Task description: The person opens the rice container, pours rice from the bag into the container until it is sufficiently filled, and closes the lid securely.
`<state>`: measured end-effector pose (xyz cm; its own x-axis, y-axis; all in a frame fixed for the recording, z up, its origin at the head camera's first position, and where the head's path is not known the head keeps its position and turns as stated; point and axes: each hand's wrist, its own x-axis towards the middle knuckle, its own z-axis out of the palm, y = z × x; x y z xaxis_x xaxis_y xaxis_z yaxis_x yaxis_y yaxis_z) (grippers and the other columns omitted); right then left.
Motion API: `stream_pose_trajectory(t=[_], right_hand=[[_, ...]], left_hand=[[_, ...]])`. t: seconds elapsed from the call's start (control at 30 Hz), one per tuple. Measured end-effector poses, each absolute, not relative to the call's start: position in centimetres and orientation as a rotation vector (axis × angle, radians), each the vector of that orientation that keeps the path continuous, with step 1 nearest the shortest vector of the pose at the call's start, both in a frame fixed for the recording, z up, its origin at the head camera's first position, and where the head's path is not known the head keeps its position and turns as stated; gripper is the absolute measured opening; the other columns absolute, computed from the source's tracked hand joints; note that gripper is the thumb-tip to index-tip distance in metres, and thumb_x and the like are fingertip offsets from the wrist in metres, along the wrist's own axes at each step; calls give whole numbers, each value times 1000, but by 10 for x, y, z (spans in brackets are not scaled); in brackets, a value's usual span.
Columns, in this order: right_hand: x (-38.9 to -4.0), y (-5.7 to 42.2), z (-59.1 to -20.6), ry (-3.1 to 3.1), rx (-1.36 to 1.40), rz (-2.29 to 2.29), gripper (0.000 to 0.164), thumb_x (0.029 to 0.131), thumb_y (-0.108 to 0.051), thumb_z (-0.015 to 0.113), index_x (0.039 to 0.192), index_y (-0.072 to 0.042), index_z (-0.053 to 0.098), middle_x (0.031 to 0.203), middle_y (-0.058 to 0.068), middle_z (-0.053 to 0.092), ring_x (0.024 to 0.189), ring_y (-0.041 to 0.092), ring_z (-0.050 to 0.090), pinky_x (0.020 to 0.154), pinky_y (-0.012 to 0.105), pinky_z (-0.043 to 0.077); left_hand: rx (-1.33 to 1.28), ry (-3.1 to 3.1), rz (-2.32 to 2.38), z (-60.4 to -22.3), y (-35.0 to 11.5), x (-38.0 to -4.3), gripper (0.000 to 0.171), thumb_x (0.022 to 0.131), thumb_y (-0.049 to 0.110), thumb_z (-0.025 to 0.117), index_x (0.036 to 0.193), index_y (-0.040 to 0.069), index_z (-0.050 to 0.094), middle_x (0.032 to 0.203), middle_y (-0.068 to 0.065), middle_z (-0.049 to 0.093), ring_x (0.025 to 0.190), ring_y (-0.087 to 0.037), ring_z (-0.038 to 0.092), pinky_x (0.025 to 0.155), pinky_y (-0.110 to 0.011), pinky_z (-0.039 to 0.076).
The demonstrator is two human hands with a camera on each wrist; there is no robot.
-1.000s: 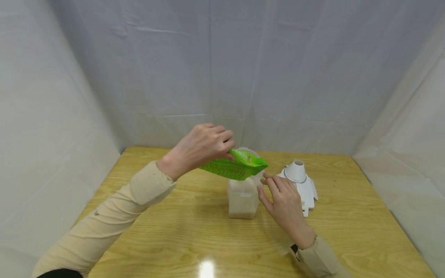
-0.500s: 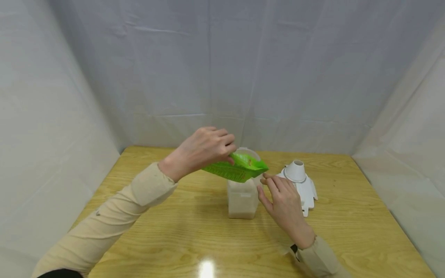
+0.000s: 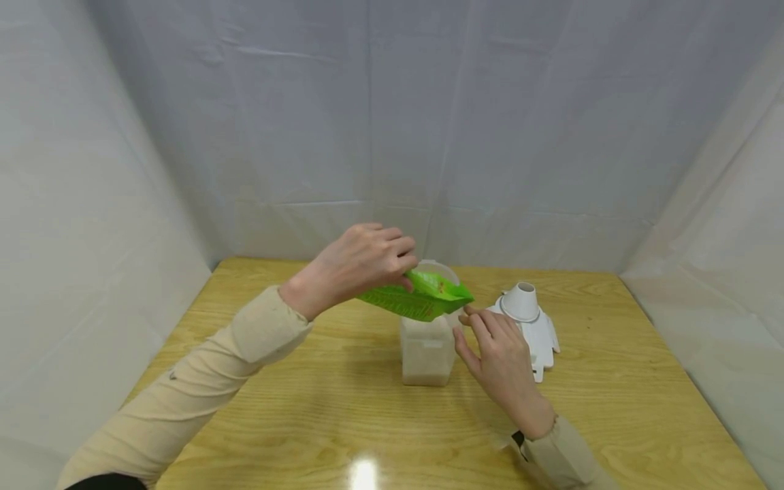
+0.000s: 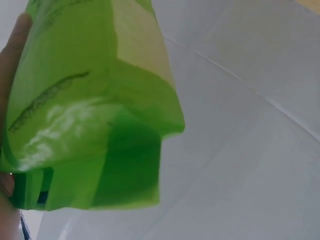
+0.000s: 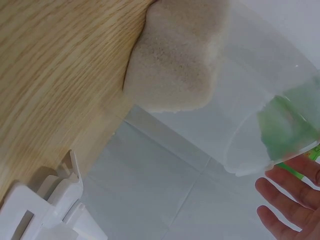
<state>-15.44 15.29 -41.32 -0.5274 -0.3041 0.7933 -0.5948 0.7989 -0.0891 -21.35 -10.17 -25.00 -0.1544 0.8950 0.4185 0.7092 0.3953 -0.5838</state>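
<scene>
My left hand (image 3: 361, 262) grips a green plastic bag (image 3: 431, 296), tipped with its pointed end to the right over a translucent plastic container (image 3: 427, 357). Pale, rice-like grains (image 5: 172, 65) fill the container's lower part in the right wrist view. Seen from the left wrist, the bag (image 4: 90, 100) is bulky, and a thumb lies along its side. My right hand (image 3: 499, 354) is beside the container, its fingers loosely extended. From the right wrist, the fingertips (image 5: 274, 172) are right at the container's rim, near the bag's green end.
On the wooden table (image 3: 318, 408), right of the container, lies a flat white plastic part (image 3: 540, 347) with a white cone (image 3: 520, 303) on it. Pale sheeting (image 3: 367, 136) encloses the back and both sides.
My left hand and the green bag have lowered slightly and shifted a little to the right, then stayed nearly still. The right hand and the container have not moved.
</scene>
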Motion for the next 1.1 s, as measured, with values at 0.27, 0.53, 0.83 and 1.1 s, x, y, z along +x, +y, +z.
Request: stream_pose_trajectory(t=[0.27, 0.53, 0.83, 1.1], right_hand=[[-154, 153, -413, -2154, 667, 449, 46, 107, -39, 45, 100, -2, 70, 108, 14, 71, 94, 33, 68, 84, 48, 57], [-155, 154, -414, -2148, 669, 449, 47, 107, -39, 44, 100, -1, 70, 107, 14, 71, 92, 33, 68, 83, 48, 57], [-154, 153, -413, -2142, 671, 453, 45, 107, -39, 46, 100, -2, 70, 108, 14, 71, 93, 33, 68, 82, 47, 57], [-154, 153, -413, -2140, 673, 457, 45, 107, -39, 46, 100, -2, 70, 108, 14, 71, 93, 33, 68, 82, 47, 56]], left_hand=[[-1302, -1940, 286, -244, -105, -213, 35, 80, 46, 76, 82, 13, 68, 76, 2, 61, 67, -13, 60, 56, -24, 49], [-1357, -1979, 299, -246, -105, -213, 35, 77, 47, 79, 81, 15, 67, 74, 3, 57, 66, -14, 58, 55, -25, 46], [-1348, -1972, 292, -246, -105, -213, 36, 77, 47, 81, 80, 14, 66, 74, 3, 57, 67, -13, 59, 57, -25, 48], [-1324, -1986, 275, -250, -106, -213, 37, 79, 47, 79, 79, 13, 65, 74, 3, 58, 66, -13, 59, 56, -25, 48]])
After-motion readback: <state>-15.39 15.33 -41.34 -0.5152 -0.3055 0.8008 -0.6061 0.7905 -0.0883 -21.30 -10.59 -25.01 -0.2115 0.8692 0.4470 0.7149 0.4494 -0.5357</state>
